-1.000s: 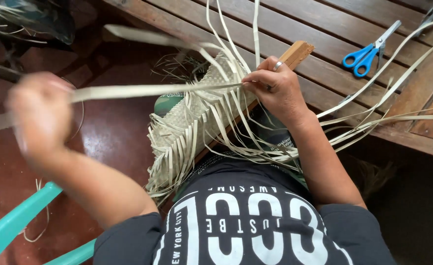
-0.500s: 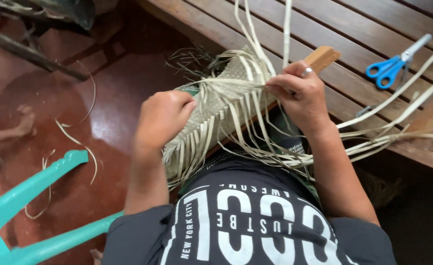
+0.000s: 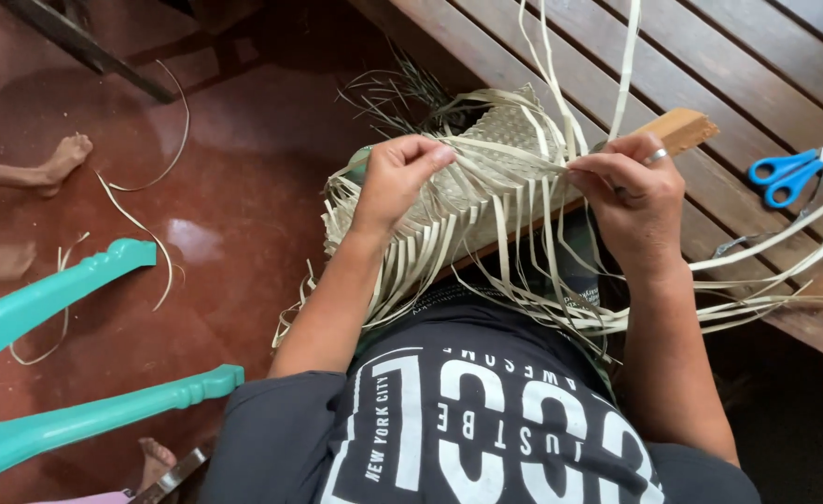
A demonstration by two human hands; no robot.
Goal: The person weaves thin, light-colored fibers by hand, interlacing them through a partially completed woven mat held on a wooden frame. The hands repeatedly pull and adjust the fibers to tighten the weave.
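On your lap: woven palm piece (image 3: 486, 177) resting over a wooden block (image 3: 677, 129).
Change: your left hand (image 3: 397, 177) is coming back onto the weave after pulling wide.
Fingers: both pinching closed on one palm strip (image 3: 514, 157), right hand (image 3: 631, 191) steadying.
Meaning: strip is probably being tightened into place.

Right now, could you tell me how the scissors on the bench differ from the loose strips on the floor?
The scissors have blue handles and metal blades; the strips are pale, plain plant fibre. The scissors lie on the slatted wooden bench to the right of the right hand; the strips lie on the red floor, left of the left hand. The scissors look rigid, the strips thin and curved. Neither is touched by a hand.
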